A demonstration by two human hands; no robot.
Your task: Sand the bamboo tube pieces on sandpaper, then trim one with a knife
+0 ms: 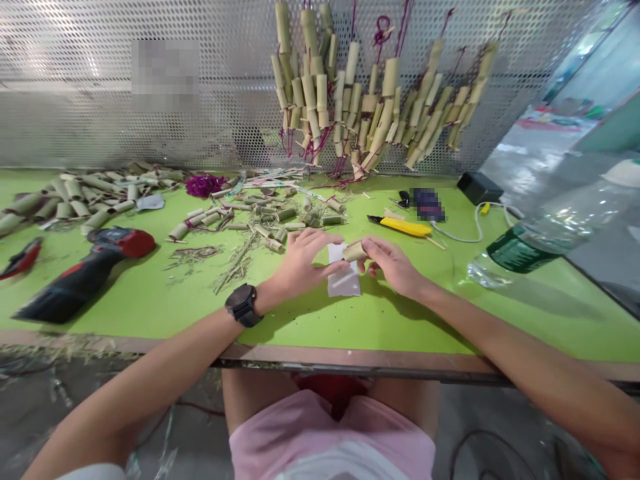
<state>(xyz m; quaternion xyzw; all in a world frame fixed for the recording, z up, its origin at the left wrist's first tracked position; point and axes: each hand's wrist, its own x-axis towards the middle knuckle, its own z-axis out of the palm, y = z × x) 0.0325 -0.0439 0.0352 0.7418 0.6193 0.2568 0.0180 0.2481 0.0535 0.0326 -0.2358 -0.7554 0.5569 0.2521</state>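
Observation:
A short piece of bamboo (355, 251) is pinched between the thumb and fingers of my right hand (393, 265), just above the green tabletop. My left hand (307, 262), with a black watch on its wrist, is beside the piece's left end. Its thumb and fingers are spread apart with nothing between them. Under both hands lies a small white paper (344, 285). Beyond my left hand, several cut bamboo pieces (287, 215) lie among shavings. A yellow utility knife (406, 227) rests beyond my right hand.
A cordless drill (95, 267) and red-handled pliers (23, 259) lie at the left. Behind them is a bamboo pile (75, 193) beside purple string (205, 185). Strung bamboo (385, 120) hangs on the perforated panel. A plastic bottle (530, 243) and black box (479, 188) are at right.

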